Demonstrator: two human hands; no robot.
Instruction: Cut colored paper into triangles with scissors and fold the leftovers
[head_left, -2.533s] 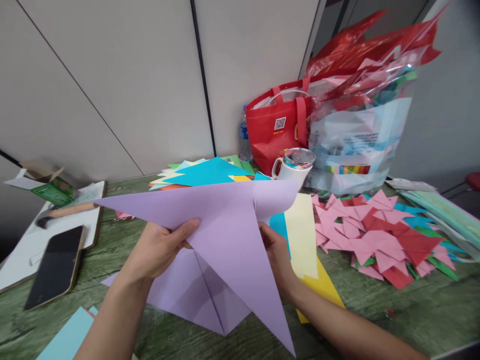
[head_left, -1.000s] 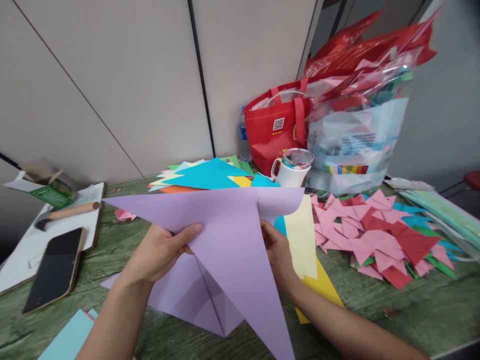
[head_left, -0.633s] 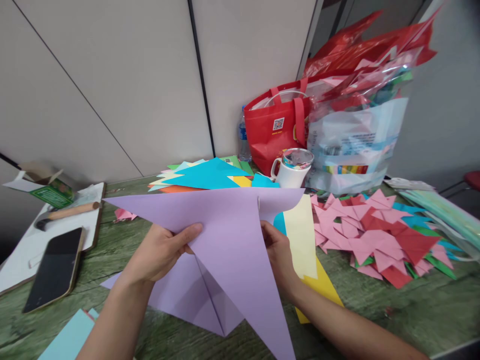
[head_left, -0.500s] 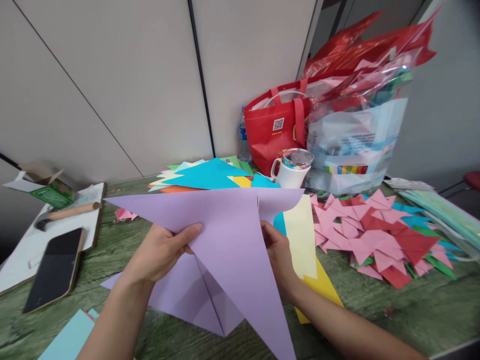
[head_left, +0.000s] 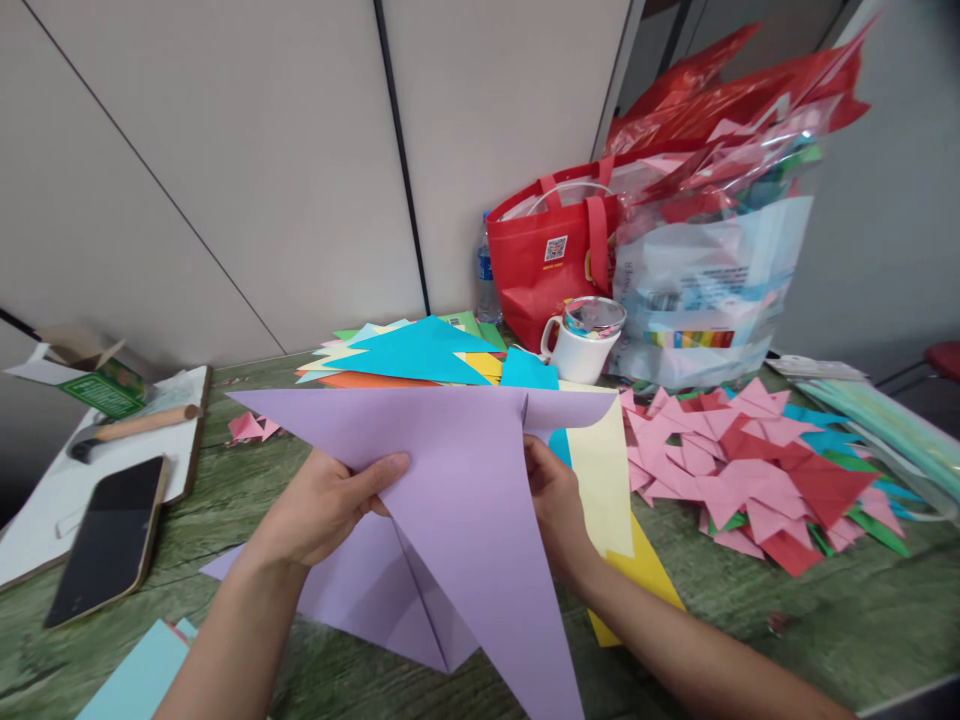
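Observation:
Raised above the table is a large folded sheet of purple paper [head_left: 450,470], with a long point to the left, another hanging down to the front and a flap on the right. My left hand [head_left: 330,505] pinches it at the left, thumb on the near face and fingers behind. At the slit under the right flap, my right hand [head_left: 555,505] has its curled fingers at the paper's edge; some fingertips are hidden behind it. Below lies another folded purple paper [head_left: 375,595] with creases, partly covered by the raised one.
Stacked coloured paper [head_left: 420,350] lies behind my hands, with cream paper [head_left: 600,490] and yellow paper [head_left: 645,580] on the right. Farther right are a heap of pink and red folded pieces [head_left: 735,460], a white mug [head_left: 581,345] and bags [head_left: 547,260]. A phone [head_left: 109,540] and hammer [head_left: 135,428] lie left.
The raised purple paper has shifted slightly down and to the right, its left tip most visibly. Both hands keep nearly the same place and hold.

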